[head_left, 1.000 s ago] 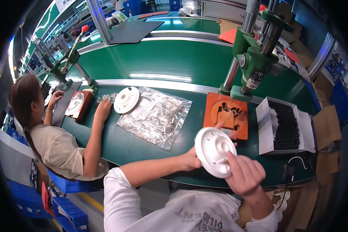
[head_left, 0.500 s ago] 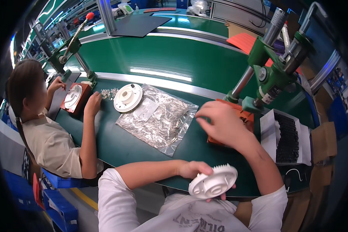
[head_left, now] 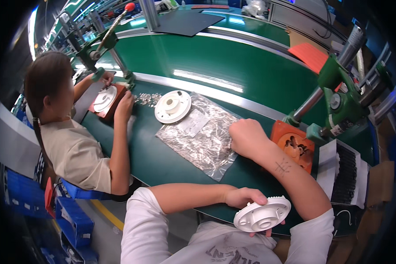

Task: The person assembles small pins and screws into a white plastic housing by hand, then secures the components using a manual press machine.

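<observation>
My left hand (head_left: 245, 197) grips a white plastic toothed wheel (head_left: 263, 214) by its edge, low in front of my body, its hubbed face tilted up. My right hand (head_left: 251, 138) is closed with curled fingers at the right edge of a clear plastic bag (head_left: 202, 136) full of thin silvery metal pieces. Its fingertips are hidden, so whatever they hold does not show. A second white toothed wheel (head_left: 173, 107) lies on the bag's upper left corner. Right of my right hand is an orange-red fixture block (head_left: 293, 147) with a shaped recess.
Over the fixture stands a green hand press (head_left: 339, 99). A white box of black parts (head_left: 344, 176) sits at the right. On the left a co-worker (head_left: 75, 132) handles a white part in another red fixture (head_left: 108, 103), beside loose small metal pieces (head_left: 147, 99).
My right hand has gone from spread fingers near the fixture to closed fingers at the bag's edge. The left still holds the wheel. The whole view has shifted, moving the scene rightward.
</observation>
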{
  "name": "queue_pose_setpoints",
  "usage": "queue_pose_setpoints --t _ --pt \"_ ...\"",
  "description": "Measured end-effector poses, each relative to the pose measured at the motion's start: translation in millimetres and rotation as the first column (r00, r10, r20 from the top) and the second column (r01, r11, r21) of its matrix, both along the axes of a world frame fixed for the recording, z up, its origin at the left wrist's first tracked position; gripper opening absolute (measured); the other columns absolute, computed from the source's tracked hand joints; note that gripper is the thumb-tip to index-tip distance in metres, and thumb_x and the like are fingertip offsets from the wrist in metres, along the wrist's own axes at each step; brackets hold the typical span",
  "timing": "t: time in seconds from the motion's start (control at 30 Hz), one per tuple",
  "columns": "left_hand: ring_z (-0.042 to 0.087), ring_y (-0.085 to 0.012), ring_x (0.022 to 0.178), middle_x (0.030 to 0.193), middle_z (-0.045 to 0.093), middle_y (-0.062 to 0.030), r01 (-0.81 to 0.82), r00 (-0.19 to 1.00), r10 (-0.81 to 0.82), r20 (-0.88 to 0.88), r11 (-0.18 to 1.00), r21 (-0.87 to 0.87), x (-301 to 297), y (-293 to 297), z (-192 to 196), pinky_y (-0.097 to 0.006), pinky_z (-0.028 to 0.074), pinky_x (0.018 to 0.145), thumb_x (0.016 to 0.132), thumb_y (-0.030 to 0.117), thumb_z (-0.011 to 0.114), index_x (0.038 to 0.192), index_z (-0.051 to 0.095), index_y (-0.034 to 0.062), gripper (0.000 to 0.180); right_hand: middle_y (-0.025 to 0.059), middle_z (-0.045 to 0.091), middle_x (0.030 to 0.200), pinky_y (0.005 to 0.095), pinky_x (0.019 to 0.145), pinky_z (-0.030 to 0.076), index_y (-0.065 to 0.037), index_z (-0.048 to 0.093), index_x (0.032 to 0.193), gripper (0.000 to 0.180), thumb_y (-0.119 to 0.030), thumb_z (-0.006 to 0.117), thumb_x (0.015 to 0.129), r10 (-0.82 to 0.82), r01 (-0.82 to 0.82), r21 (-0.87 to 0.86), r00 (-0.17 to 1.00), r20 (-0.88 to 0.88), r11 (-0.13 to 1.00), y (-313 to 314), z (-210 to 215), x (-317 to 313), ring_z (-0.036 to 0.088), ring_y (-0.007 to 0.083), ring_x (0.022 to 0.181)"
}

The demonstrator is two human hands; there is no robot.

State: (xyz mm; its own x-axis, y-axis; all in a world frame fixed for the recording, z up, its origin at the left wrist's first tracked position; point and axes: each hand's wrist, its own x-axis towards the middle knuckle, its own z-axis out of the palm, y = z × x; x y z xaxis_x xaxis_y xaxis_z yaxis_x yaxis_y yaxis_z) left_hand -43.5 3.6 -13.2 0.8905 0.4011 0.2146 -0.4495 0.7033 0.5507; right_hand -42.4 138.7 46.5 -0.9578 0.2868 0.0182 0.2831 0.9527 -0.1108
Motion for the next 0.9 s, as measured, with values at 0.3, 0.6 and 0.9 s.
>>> queue_pose_setpoints --t 0.3,0.6,0.9 --pt "0.066 -0.0448 0.118 0.151 0.053 -0.0248 -0.125 0.989 0.127 0.077 0.992 -0.030 3.3 -5.7 3.5 -0.054 0.060 0.087 0.096 0.057 0.052 0.157 0.038 -0.0014 0.085 0.0247 0.072 0.084 0.0490 0.074 0.059 0.003 0.073 0.088 0.013 -0.003 0.069 0.077 -0.051 0.028 -0.126 0.983 -0.178 0.992 -2.3 13.9 32.1 0.073 0.0426 0.079" --pt "0.062 -0.0524 0.125 0.158 0.041 -0.0311 -0.120 0.979 0.131 0.154 0.990 -0.081 -2.0 9.2 7.9 -0.058 0.059 0.092 0.086 0.059 0.062 0.161 0.034 0.0033 0.097 0.0125 0.074 0.083 0.0322 0.069 0.058 0.003 0.071 0.098 0.010 0.002 0.072 0.088 -0.318 0.068 -0.414 0.757 -0.570 0.907 -36.5 68.8 137.7 0.075 0.0230 0.075" --pt "0.065 -0.0559 0.115 0.151 0.044 -0.0425 -0.384 0.901 0.412 0.137 0.903 -0.192 -21.8 20.9 -6.0 -0.061 0.052 0.097 0.073 0.090 0.062 0.161 0.037 0.0072 0.123 0.0116 0.074 0.095 0.0322 0.072 0.058 0.003 0.074 0.099 0.014 0.007 0.077 0.087 -0.441 0.054 -0.545 0.656 -0.612 0.837 -57.2 49.9 197.3 0.073 0.0224 0.080"
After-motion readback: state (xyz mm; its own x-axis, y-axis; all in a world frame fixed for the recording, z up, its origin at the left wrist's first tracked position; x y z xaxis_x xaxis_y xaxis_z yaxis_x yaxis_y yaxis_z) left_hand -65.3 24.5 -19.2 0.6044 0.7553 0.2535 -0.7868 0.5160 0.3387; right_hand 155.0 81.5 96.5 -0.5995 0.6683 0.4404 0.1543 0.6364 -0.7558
